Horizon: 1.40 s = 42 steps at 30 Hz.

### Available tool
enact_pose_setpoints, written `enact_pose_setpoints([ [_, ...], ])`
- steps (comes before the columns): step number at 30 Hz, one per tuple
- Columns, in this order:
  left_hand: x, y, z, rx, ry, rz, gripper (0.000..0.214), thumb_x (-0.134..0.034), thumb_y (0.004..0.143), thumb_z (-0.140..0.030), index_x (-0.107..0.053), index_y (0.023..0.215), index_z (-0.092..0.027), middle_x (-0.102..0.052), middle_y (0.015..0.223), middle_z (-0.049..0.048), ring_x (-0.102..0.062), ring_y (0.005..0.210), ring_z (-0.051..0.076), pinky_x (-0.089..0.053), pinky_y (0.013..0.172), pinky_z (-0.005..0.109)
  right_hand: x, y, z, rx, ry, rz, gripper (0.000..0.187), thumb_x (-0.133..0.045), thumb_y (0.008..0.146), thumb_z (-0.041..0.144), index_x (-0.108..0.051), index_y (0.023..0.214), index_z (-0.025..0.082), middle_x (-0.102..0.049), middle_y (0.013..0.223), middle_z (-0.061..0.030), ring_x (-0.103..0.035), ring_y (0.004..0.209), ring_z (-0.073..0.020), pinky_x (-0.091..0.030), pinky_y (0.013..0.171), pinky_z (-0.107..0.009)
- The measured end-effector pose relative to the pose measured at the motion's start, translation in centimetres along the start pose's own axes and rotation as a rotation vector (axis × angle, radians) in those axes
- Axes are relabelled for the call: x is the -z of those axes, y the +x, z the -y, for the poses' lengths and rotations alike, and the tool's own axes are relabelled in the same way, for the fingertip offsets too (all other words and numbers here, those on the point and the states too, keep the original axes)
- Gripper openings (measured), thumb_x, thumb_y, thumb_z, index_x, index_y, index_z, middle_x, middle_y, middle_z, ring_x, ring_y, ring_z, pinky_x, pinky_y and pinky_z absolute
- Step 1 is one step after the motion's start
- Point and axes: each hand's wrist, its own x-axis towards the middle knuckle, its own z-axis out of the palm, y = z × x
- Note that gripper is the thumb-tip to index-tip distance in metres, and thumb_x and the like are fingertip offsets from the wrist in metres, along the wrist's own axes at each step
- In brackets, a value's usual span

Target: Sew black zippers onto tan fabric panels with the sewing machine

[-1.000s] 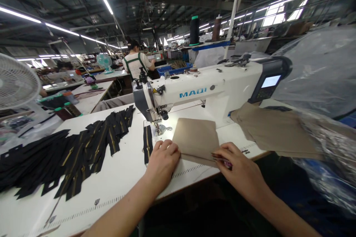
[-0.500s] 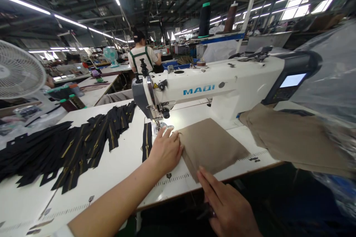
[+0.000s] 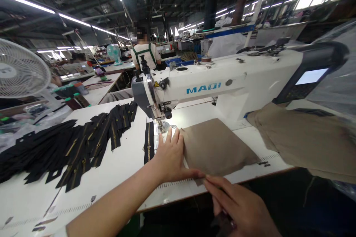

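A folded piece of brown fabric (image 3: 219, 144) lies on the white table beside the sewing machine (image 3: 205, 89). My left hand (image 3: 169, 157) is spread flat along the fabric's left edge, fingertips near the presser foot (image 3: 160, 125). Its thumb reaches toward the near corner of the cloth. At that corner, the fingers of my right hand (image 3: 239, 203) pinch the fabric edge. A small dark tool (image 3: 229, 221), blurred and partly hidden, is tucked in the right palm. One black zipper (image 3: 149, 142) with brass teeth lies just left of the needle area.
Many black zippers (image 3: 91, 140) are heaped on the table's left. More brown fabric (image 3: 300, 140) is piled at the right, hanging over the front edge. A white fan (image 3: 22, 68) stands at far left. Thread cones (image 3: 210, 11) rise behind the machine; a person (image 3: 145, 53) sits beyond.
My left fingers have spread and the thumb has stretched toward the fabric's near corner. The right hand has come to meet it there. The camera view has shifted slightly.
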Motion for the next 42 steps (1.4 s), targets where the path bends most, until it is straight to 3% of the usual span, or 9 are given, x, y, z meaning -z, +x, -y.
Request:
enact_pose_setpoints([
  [3,0.1,0.0,0.0,-0.002,0.003,0.027,0.116,-0.056,0.061,-0.080,-0.024,0.143,-0.003,-0.014,0.151,0.0256,-0.005,0.139,0.044,-0.013,0.107,0.065,0.8,4.2,-2.0,-0.007,0.073,0.038,0.030,-0.042,0.083,0.011,-0.068,0.098,0.011,-0.068,0.101,-0.0122,-0.066,0.073,-0.0187,-0.054,0.062,-0.028],
  [7,-0.1,0.0,0.2,-0.005,-0.018,-0.017,0.113,-0.062,0.060,-0.075,-0.029,0.141,-0.002,-0.017,0.150,0.0275,-0.006,0.139,0.043,-0.015,0.107,0.065,-1.1,8.2,-4.4,0.029,0.105,0.275,0.036,-0.046,0.079,0.013,-0.066,0.109,0.014,-0.064,0.116,-0.0088,-0.068,0.084,-0.0229,-0.056,0.068,-0.032],
  [18,-1.5,-0.2,0.7,-0.043,-0.112,-0.060,0.127,-0.059,0.057,-0.081,-0.019,0.143,0.003,-0.010,0.149,0.0296,-0.006,0.139,0.041,-0.010,0.108,0.064,-4.4,10.5,-7.7,-0.002,0.084,0.458,0.047,-0.039,0.088,0.026,-0.051,0.132,0.015,-0.047,0.136,-0.0052,-0.058,0.111,-0.0250,-0.050,0.092,-0.039],
  [21,-1.2,-1.5,2.2,-0.099,-0.121,-0.096,0.125,-0.054,0.060,-0.084,-0.019,0.143,0.002,-0.014,0.148,0.0293,-0.009,0.139,0.039,-0.013,0.110,0.061,-4.6,10.2,-7.3,-0.026,0.055,0.445,0.046,-0.039,0.088,0.026,-0.052,0.131,0.015,-0.046,0.137,-0.0054,-0.059,0.109,-0.0257,-0.051,0.091,-0.040],
  [25,-0.3,-4.9,7.3,-0.056,-0.100,-0.227,0.098,-0.035,0.079,-0.078,-0.021,0.145,-0.006,-0.024,0.148,0.0244,-0.019,0.139,0.032,-0.011,0.112,0.058,-4.9,9.3,-5.5,-0.084,-0.036,0.436,0.046,-0.039,0.088,0.027,-0.052,0.131,0.016,-0.046,0.138,-0.0063,-0.063,0.101,-0.0282,-0.054,0.082,-0.044],
  [29,-1.2,-9.0,10.8,-0.130,-0.025,-0.151,0.103,-0.044,0.076,-0.077,-0.012,0.147,-0.010,-0.018,0.150,0.0239,-0.016,0.139,0.035,-0.013,0.110,0.061,-5.5,9.4,-3.6,-0.138,-0.087,0.386,0.042,-0.044,0.087,0.027,-0.057,0.125,0.017,-0.045,0.139,-0.0072,-0.067,0.089,-0.0282,-0.056,0.071,-0.044],
  [35,-3.5,-12.3,9.1,-0.215,0.001,-0.377,0.108,-0.053,0.075,-0.072,0.006,0.148,-0.018,-0.010,0.153,0.0218,-0.011,0.140,0.038,-0.025,0.106,0.062,-6.6,9.7,-3.3,-0.071,0.089,0.218,0.028,-0.041,0.090,0.024,-0.068,0.096,0.017,-0.061,0.121,-0.0071,-0.067,0.085,-0.0226,-0.056,0.069,-0.037],
  [38,-2.8,-11.4,9.0,-0.193,-0.008,-0.418,0.113,-0.052,0.072,-0.076,0.005,0.148,-0.015,-0.007,0.153,0.0238,-0.009,0.140,0.039,-0.023,0.107,0.062,-6.1,9.5,-3.4,-0.063,0.088,0.277,0.031,-0.043,0.091,0.027,-0.065,0.108,0.015,-0.059,0.124,-0.0095,-0.065,0.096,-0.0251,-0.055,0.079,-0.039],
  [42,-1.7,-9.3,9.6,-0.175,0.016,-0.313,0.109,-0.045,0.071,-0.081,-0.012,0.147,-0.010,-0.015,0.151,0.0260,-0.012,0.140,0.039,-0.017,0.109,0.063,-4.6,9.3,-3.1,-0.041,0.100,0.471,0.055,-0.054,0.085,0.039,-0.051,0.130,0.009,-0.045,0.138,-0.0128,-0.058,0.109,-0.0307,-0.051,0.090,-0.045],
])
